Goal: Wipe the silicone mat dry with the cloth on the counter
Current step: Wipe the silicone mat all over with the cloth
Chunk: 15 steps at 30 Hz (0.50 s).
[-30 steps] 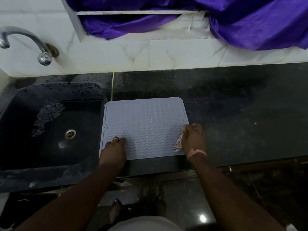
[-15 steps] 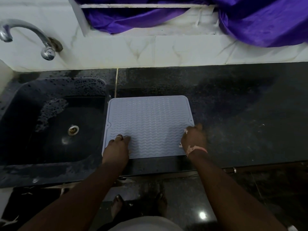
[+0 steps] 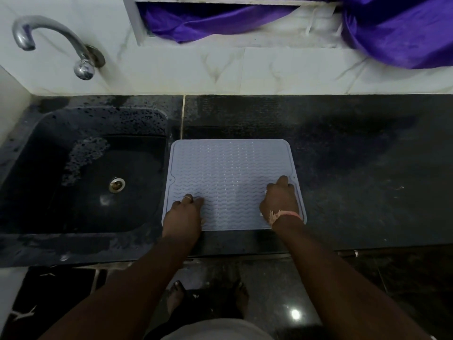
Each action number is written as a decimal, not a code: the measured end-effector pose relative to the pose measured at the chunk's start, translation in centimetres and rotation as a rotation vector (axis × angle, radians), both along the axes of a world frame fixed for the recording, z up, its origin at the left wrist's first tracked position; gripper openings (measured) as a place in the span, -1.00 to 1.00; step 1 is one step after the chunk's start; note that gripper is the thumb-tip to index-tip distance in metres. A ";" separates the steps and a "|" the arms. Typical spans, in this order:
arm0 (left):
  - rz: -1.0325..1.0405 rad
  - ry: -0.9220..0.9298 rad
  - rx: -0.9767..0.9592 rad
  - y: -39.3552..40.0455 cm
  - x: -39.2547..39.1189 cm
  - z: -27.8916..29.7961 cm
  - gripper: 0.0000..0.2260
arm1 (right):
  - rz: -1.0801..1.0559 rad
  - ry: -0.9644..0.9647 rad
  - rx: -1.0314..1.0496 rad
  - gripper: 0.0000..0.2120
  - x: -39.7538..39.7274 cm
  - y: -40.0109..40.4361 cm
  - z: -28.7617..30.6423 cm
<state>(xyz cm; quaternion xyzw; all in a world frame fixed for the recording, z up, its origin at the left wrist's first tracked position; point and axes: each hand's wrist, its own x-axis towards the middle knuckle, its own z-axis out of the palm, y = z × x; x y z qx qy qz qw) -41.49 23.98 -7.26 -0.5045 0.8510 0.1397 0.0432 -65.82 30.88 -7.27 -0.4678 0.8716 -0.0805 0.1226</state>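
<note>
The pale blue-grey silicone mat [image 3: 228, 168] with a wavy ribbed surface lies flat on the black counter [image 3: 355, 168], just right of the sink. My left hand [image 3: 183, 213] presses down on the mat's near-left corner with its fingertips and wears a ring. My right hand [image 3: 279, 201] sits on the right side of the mat, curled over the cloth [image 3: 261, 214]. Only a thin light sliver of the cloth shows at the hand's edge. The rest is hidden under the palm.
A black sink [image 3: 81, 182] with a metal drain and water drops lies left of the mat, under a chrome tap [image 3: 49, 38]. White marble wall tiles and a purple curtain [image 3: 392, 28] stand behind. The counter's front edge runs below my wrists. My feet show on the floor.
My right hand slid from the mat's right edge onto the mat and forward, and the cloth now lies almost fully under it. My left hand stays on the near-left corner.
</note>
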 end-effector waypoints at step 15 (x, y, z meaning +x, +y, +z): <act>-0.013 0.015 0.003 -0.4 0.4 -0.2 -0.46 | -0.096 -0.165 -0.093 -0.75 2.2 -1.8 0.5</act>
